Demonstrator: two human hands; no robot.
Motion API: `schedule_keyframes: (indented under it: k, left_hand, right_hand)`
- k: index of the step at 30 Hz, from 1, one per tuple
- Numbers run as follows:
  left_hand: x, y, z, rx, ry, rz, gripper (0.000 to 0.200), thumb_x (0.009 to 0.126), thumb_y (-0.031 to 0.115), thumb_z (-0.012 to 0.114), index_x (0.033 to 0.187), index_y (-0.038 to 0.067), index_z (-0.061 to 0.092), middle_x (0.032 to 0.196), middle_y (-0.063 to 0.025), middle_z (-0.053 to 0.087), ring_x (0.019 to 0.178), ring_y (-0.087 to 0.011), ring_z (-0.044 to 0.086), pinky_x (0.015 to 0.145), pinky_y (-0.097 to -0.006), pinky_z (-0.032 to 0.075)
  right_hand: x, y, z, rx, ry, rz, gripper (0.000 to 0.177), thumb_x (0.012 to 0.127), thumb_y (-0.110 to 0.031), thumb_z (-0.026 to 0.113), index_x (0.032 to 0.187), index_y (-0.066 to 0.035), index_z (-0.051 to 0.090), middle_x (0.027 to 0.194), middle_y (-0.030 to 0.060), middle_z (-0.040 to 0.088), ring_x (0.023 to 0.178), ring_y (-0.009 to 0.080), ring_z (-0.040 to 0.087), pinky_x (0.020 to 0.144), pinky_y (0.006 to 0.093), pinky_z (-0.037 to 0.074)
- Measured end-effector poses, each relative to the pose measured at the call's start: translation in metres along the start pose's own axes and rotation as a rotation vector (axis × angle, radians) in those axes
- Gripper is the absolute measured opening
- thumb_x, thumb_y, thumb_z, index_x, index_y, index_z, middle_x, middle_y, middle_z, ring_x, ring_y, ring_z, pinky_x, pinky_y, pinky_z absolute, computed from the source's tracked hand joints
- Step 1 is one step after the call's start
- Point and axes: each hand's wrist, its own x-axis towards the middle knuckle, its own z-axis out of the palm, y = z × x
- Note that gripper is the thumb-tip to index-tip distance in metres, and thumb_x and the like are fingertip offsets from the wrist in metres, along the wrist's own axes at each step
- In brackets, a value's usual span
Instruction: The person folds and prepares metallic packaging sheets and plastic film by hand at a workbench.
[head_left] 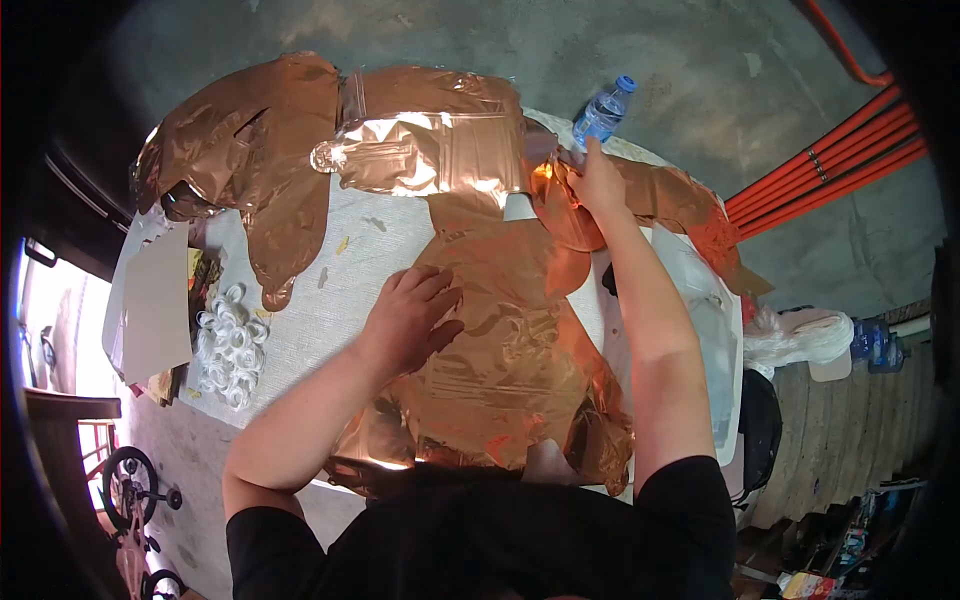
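My left hand [415,312] lies over the left side of a large copper foil shape [500,340], its fingers apart and bent a little. My right hand [598,185] is stretched forward at the upper right, its fingers closed at a piece of shiny copper foil [565,205]; the fingertips are partly hidden. Just beyond that hand a water bottle with a blue cap [603,112] lies on its side. A flat, glossy copper foil piece [430,135] is at the back of the white-covered table [375,235].
Another foil shape [250,150] covers the back left. White ribbon coils [232,345] sit beside a grey board [155,305] on the left. A clear plastic bin [690,330] stands to the right. Orange pipes [830,165] run beyond the table.
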Motion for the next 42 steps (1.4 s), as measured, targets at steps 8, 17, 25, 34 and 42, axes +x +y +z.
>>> schedule_keyframes:
  k: [8, 17, 25, 34, 42]
  left_hand:
    - [0.0, -0.001, 0.0, 0.029, 0.014, 0.014, 0.036, 0.076, 0.025, 0.067, 0.107, 0.008, 0.059, 0.118, -0.0103, 0.056, 0.114, -0.0267, 0.047, 0.096, -0.0394, 0.037]
    - [0.001, -0.001, 0.0, 0.006, -0.006, 0.012, 0.038, 0.076, 0.026, 0.068, 0.108, 0.007, 0.059, 0.119, -0.0101, 0.055, 0.113, -0.0261, 0.047, 0.096, -0.039, 0.036]
    - [0.001, -0.001, -0.001, 0.033, 0.004, 0.014, 0.04, 0.075, 0.026, 0.068, 0.109, 0.007, 0.059, 0.119, -0.0104, 0.055, 0.113, -0.0264, 0.047, 0.096, -0.0392, 0.036]
    - [0.001, -0.002, 0.001, -0.046, 0.003, -0.026, 0.041, 0.073, 0.019, 0.07, 0.11, 0.007, 0.06, 0.122, -0.0093, 0.055, 0.114, -0.0293, 0.048, 0.095, -0.0409, 0.038]
    - [0.002, -0.002, -0.001, -0.037, -0.004, -0.002, 0.042, 0.071, 0.018, 0.071, 0.11, 0.008, 0.06, 0.121, -0.0108, 0.056, 0.113, -0.0307, 0.049, 0.093, -0.0419, 0.039]
  right_hand:
    - [0.034, -0.004, 0.017, -0.201, -0.401, 0.164, 0.035, 0.078, -0.017, 0.058, 0.109, -0.001, 0.054, 0.101, 0.0228, 0.063, 0.095, 0.0375, 0.062, 0.081, 0.0466, 0.05]
    - [0.02, 0.01, 0.034, -0.159, -0.18, 0.167, 0.044, 0.086, -0.036, 0.048, 0.111, 0.0, 0.054, 0.099, 0.0241, 0.064, 0.093, 0.0376, 0.063, 0.079, 0.0469, 0.05]
    - [0.042, 0.035, 0.048, 0.023, -0.136, 0.239, 0.047, 0.088, -0.044, 0.046, 0.091, -0.002, 0.067, 0.098, 0.0218, 0.065, 0.093, 0.0358, 0.063, 0.079, 0.046, 0.05]
    - [0.042, 0.066, 0.028, 0.649, -0.223, 0.263, 0.014, 0.07, -0.009, 0.073, 0.078, 0.0, 0.065, 0.065, 0.0027, 0.059, 0.059, 0.0106, 0.053, 0.057, 0.0273, 0.045]
    - [0.057, 0.092, -0.091, 0.817, 0.111, 0.281, 0.014, 0.073, -0.009, 0.068, 0.085, -0.002, 0.067, 0.074, 0.0093, 0.067, 0.063, 0.0159, 0.061, 0.06, 0.0315, 0.048]
